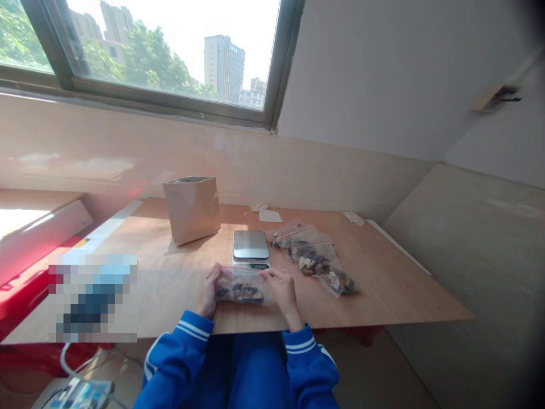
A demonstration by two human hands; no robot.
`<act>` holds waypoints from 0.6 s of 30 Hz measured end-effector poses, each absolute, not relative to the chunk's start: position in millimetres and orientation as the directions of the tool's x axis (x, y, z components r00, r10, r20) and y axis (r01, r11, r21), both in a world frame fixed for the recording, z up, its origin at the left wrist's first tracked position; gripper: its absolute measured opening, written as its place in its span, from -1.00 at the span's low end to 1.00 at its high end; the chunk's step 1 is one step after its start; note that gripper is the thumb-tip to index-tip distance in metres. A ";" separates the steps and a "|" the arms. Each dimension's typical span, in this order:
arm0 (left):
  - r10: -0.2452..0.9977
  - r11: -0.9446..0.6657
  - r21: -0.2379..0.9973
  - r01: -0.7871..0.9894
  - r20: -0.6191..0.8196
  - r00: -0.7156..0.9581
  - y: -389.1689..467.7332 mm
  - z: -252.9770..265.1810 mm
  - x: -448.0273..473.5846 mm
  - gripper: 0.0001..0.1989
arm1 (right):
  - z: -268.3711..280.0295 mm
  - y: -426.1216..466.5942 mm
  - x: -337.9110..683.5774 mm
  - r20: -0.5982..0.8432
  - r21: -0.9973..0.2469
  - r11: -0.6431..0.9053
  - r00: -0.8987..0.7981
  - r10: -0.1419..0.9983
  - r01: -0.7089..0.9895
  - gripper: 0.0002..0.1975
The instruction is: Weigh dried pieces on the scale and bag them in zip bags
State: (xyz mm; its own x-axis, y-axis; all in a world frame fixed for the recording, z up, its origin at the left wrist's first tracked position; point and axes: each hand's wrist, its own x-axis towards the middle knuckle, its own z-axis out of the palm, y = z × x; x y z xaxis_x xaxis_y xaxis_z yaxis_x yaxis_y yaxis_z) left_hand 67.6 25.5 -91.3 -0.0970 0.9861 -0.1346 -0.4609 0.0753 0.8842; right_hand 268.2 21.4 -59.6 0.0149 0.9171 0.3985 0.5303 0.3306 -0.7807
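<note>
Between my two hands is a clear zip bag (240, 291) with dark and tan dried pieces in it, near the table's front edge. My left hand (208, 289) grips its left end. The fingers of my right hand (281, 287) pinch the bag's top right corner by the red zip line. Just beyond the bag sits a kitchen scale (251, 245) with a steel top, its lit display partly visible. To the right of the scale lie several filled zip bags (315, 258), overlapping in a slanting row.
A brown paper pouch (193, 210) stands upright at the back left. White paper scraps (270, 215) lie by the wall, with another crumpled scrap (354, 218) farther right. A blurred-out patch (96, 298) covers something at the left of the wooden table (395, 284).
</note>
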 end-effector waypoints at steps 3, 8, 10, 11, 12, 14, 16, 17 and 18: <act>0.977 0.090 0.860 -0.502 -0.175 -0.125 26.7 -92.0 67.1 -0.50 | -63.2 20.0 264.6 0.298 -0.907 0.274 0.030 0.954 0.319 -0.66; 0.984 0.116 0.855 -0.505 -0.166 -0.056 25.9 -93.5 66.8 -0.48 | -69.2 17.6 257.1 0.225 -0.968 0.198 0.189 0.956 0.152 -0.58; 0.991 0.124 0.888 -0.443 -0.136 0.004 24.9 -94.3 67.6 -0.50 | -68.2 19.4 261.2 0.206 -0.976 0.182 0.242 0.948 0.118 -0.54; 0.993 0.118 0.912 -0.394 -0.116 0.027 24.3 -94.3 68.1 -0.53 | -66.3 21.3 266.0 0.209 -0.976 0.182 0.272 0.939 0.122 -0.53; 0.994 0.108 0.934 -0.342 -0.098 0.048 23.8 -94.0 68.8 -0.55 | -63.2 23.9 272.8 0.221 -0.973 0.187 0.299 0.928 0.139 -0.51; 0.994 0.091 0.960 -0.264 -0.073 0.076 22.8 -92.6 70.2 -0.56 | -55.0 31.2 291.9 0.261 -0.959 0.202 0.341 0.903 0.199 -0.50; 0.994 0.084 0.965 -0.248 -0.064 0.086 22.1 -90.5 71.1 -0.53 | -46.6 40.8 317.1 0.297 -0.939 0.203 0.357 0.885 0.279 -0.48; 0.994 0.083 0.964 -0.252 -0.064 0.083 21.9 -89.7 71.3 -0.51 | -43.5 46.1 331.0 0.312 -0.924 0.195 0.356 0.881 0.329 -0.47; 0.995 0.081 0.963 -0.256 -0.063 0.077 21.8 -89.1 71.4 -0.51 | -41.6 51.6 345.1 0.326 -0.904 0.180 0.354 0.877 0.389 -0.45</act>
State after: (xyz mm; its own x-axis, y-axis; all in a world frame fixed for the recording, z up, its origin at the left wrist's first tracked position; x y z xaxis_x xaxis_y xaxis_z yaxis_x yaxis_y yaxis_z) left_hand 71.4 21.8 -89.1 0.0772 0.9950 -0.0633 -0.2560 0.0811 0.9633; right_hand 345.1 51.6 -41.6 0.3535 0.8766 0.3265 0.3890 0.1796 -0.9035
